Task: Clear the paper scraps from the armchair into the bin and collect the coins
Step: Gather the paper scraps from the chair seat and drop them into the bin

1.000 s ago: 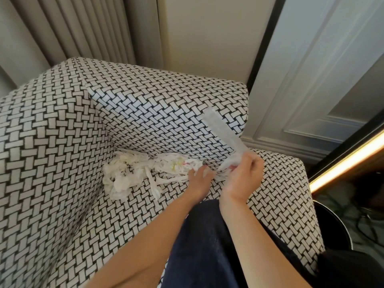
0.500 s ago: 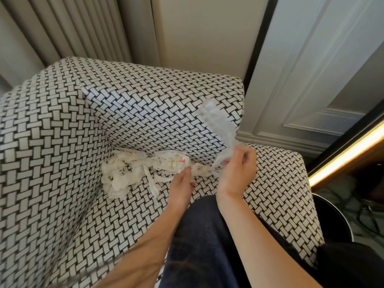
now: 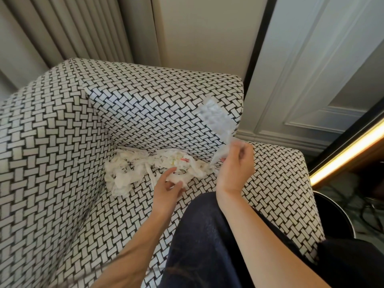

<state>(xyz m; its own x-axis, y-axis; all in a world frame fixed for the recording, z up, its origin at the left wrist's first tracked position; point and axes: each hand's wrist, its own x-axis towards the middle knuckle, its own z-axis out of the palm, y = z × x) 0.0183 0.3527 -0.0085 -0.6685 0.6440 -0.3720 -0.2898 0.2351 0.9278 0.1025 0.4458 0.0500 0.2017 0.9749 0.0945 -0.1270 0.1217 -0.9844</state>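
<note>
Left hand (image 3: 168, 189) pinches the near edge of the paper scraps (image 3: 133, 169) heaped on the armchair (image 3: 62, 142) seat, with the pile spreading away to that hand's left. Right hand (image 3: 234, 163), just right of it and raised, has its fingers curled, pinching a long white paper strip (image 3: 216, 117) that sticks up past its fingertips. The bin (image 3: 330, 213) sits low to its right.

a: is the bin (image 3: 328, 206) showing whole?
b: no, the armchair (image 3: 280, 183) arm and dark clothing (image 3: 353, 262) are covering most of it.
a: and the left hand (image 3: 166, 190)?
b: its fingertips (image 3: 170, 172) are blurring into the paper scraps (image 3: 128, 171).
</note>
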